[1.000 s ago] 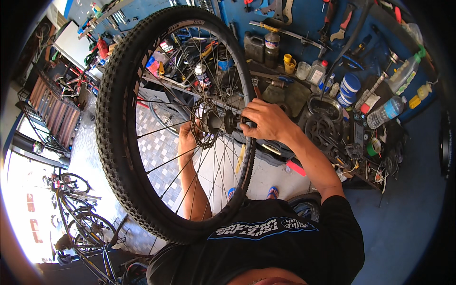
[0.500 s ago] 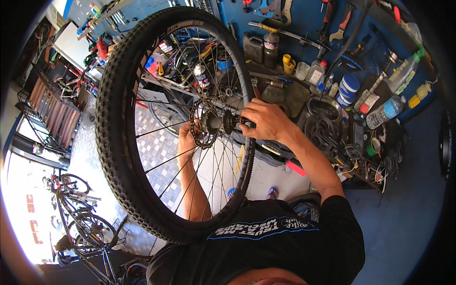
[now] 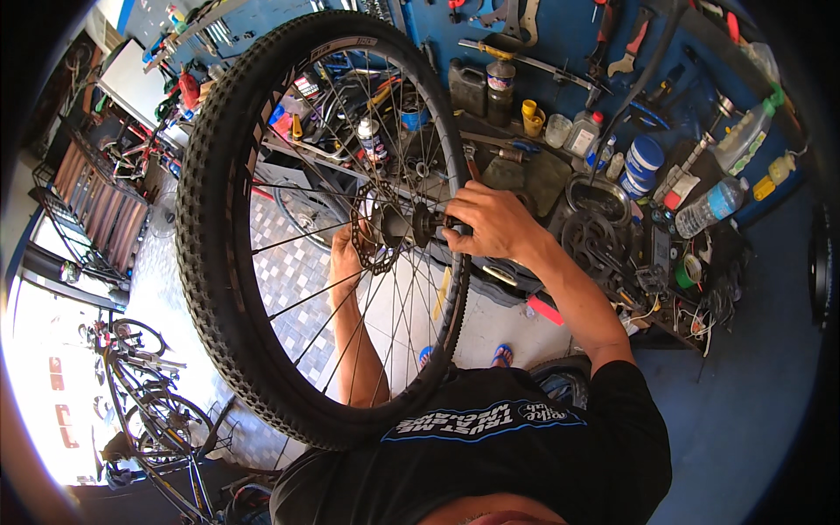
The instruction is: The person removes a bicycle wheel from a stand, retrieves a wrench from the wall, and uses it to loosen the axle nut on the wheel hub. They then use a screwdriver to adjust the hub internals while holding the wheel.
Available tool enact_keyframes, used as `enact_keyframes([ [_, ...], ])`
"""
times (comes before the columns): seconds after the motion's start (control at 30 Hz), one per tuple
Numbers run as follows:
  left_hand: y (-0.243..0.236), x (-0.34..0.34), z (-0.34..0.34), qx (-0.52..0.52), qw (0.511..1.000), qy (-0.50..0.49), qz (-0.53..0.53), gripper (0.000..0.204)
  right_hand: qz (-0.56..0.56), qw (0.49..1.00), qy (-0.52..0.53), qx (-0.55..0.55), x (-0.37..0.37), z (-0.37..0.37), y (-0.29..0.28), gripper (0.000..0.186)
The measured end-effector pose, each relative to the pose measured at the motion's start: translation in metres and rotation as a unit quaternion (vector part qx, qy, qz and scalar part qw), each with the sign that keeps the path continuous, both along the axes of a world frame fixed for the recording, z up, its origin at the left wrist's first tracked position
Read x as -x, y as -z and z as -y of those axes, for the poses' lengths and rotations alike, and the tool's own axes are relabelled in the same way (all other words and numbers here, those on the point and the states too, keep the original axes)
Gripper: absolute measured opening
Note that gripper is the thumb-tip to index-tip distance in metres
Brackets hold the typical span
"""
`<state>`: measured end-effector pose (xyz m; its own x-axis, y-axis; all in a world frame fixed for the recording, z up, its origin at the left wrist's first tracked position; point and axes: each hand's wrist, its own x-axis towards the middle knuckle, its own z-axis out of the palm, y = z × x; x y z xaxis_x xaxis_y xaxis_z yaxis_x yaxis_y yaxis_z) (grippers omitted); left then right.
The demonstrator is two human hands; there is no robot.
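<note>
A bicycle wheel with a knobby black tyre (image 3: 214, 262) is held up in front of my chest, tilted. At its centre are the hub (image 3: 395, 227) and a disc brake rotor (image 3: 367, 226). My right hand (image 3: 492, 220) pinches the axle end on the hub's right side, thumb below and fingers curled over it. My left hand (image 3: 346, 259) shows through the spokes, at the hub's rotor side. Its fingers look closed there, partly hidden behind the rotor. The left forearm passes behind the spokes, and the tyre's lower part is close to my black shirt.
A cluttered workbench ahead holds a metal tray (image 3: 598, 198), chainrings (image 3: 588, 234), a blue-and-white tub (image 3: 642, 166), a water bottle (image 3: 710, 206) and a spray can (image 3: 370, 140). Tools hang on the blue wall (image 3: 560, 39). Parked bicycles (image 3: 157, 420) stand at left on a tiled floor.
The wheel has shifted very slightly, with the rim and spokes a touch farther right. Both hands keep their places at the hub.
</note>
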<state>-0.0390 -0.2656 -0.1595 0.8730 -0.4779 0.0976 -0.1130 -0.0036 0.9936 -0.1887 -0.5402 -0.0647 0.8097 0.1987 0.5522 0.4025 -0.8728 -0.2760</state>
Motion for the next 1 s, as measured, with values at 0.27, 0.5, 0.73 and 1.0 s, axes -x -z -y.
enact_keyframes([
  [0.27, -0.013, 0.01, 0.006, 0.061, 0.998, -0.003, 0.025, 0.028, 0.004, 1.0, 0.005, -0.001, 0.003, 0.001, 0.002, 0.027],
  [0.5, -0.006, 0.003, -0.001, 0.04, 0.999, 0.02, -0.002, 0.034, 0.0, 1.0, 0.001, -0.001, 0.002, 0.0, 0.001, 0.026],
  [0.73, -0.002, -0.001, 0.001, 0.046, 0.999, 0.002, -0.014, 0.032, 0.004, 1.0, 0.001, -0.006, 0.002, 0.0, 0.002, 0.026],
  [1.0, -0.009, 0.006, -0.003, 0.042, 0.999, 0.004, -0.007, 0.029, 0.0, 1.0, 0.006, -0.006, 0.002, 0.0, 0.004, 0.026],
])
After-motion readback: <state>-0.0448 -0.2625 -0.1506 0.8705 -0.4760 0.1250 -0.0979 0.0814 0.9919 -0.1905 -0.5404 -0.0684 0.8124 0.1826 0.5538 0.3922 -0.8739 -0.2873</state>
